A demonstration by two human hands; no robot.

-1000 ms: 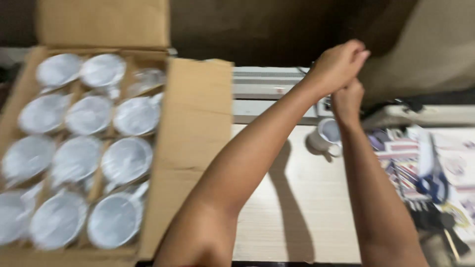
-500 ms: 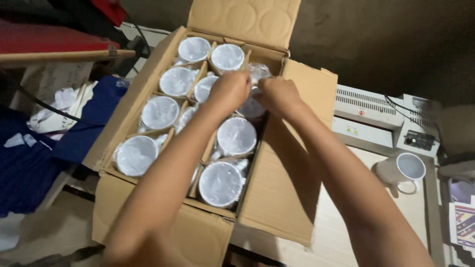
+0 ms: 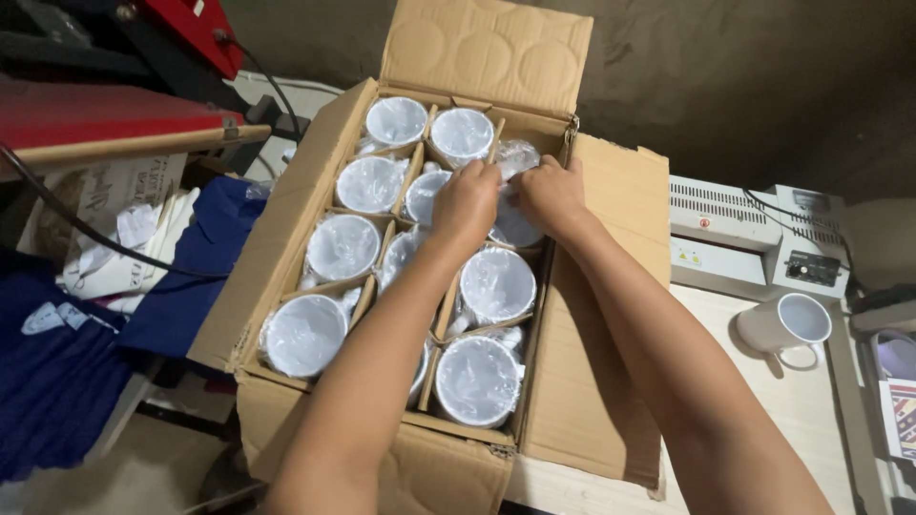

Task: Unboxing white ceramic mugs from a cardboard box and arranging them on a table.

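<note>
Since half a second ago both hands, left [image 3: 465, 202] and right [image 3: 551, 194], are sunk deeper into the box [image 3: 286, 224], fingers closed on a wrapped mug [image 3: 515, 221] in a far-right cell, dividers keeping mugs apart.
</note>
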